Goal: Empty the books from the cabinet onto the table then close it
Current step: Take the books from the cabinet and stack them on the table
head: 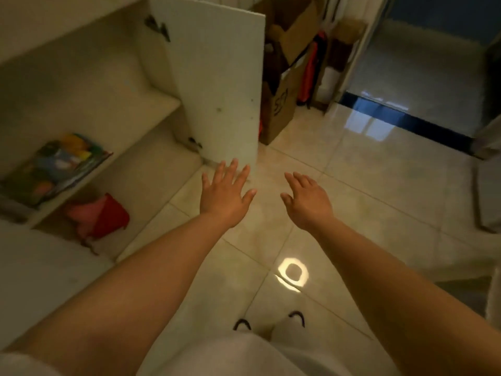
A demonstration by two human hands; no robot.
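Note:
A white cabinet [151,104] stands open at the left, its door [217,77] swung out toward me. On its middle shelf lies a flat stack of colourful books [57,166]. A red and pink cloth item [100,215] sits on the bottom shelf below them. My left hand [226,194] is stretched forward, palm down, fingers spread, just below the door's lower corner and holding nothing. My right hand [307,199] is also out over the floor, fingers apart and empty. Both hands are well to the right of the books.
Cardboard boxes [284,104] and a red bag [309,74] stand behind the door at the back. A doorway with a dark threshold [406,120] opens at the right. A light reflection [292,272] shines on the tiled floor. My feet in sandals [242,324] show below.

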